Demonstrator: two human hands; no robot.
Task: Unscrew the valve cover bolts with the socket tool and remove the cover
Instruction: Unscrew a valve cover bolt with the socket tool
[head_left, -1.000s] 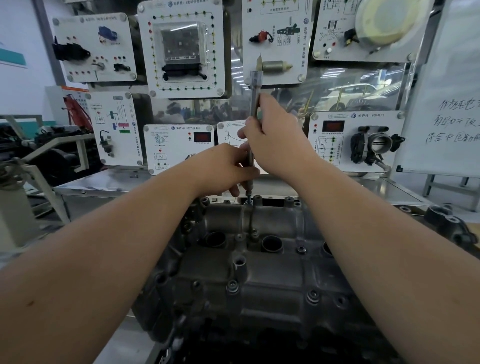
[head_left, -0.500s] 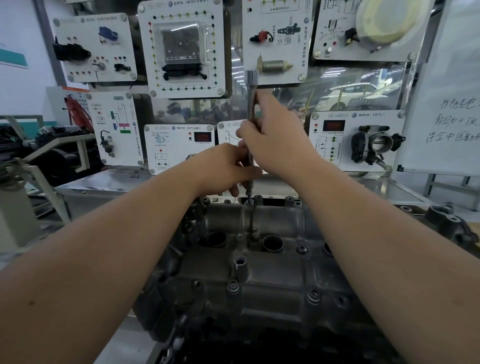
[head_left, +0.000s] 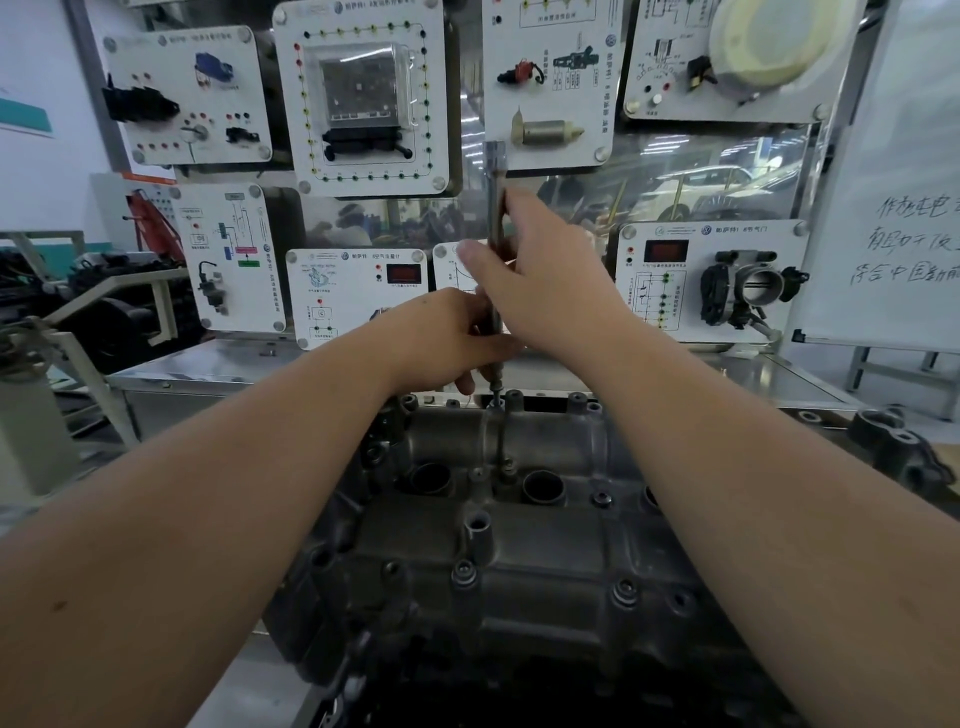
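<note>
The valve cover (head_left: 519, 545) fills the lower middle of the view, a dark cast-metal block on the steel bench (head_left: 218, 364), with a wall of white training panels (head_left: 363, 93) behind it at twelve o'clock. Several cover bolts (head_left: 625, 592) sit in their bosses along its near side, so the cover looks far from ready to lift.

Both forearms reach in from five and seven o'clock and meet at the far edge of the cover. The socket tool (head_left: 495, 208) stands nearly upright, its long axis running six to twelve o'clock, its lower tip on a bolt (head_left: 497, 401) at the far rim. The right hand (head_left: 550, 291) pinches the shaft higher up between thumb and fingers; the left hand (head_left: 452, 338) curls round it lower, nearer the bolt (likely steadying while the other spins).

The bolt lies straight down from both grips, so turning about that upright axis is what counts. Against the earlier frames, the right thumb has swung out toward nine o'clock, while the tool tip stays seated.
</note>
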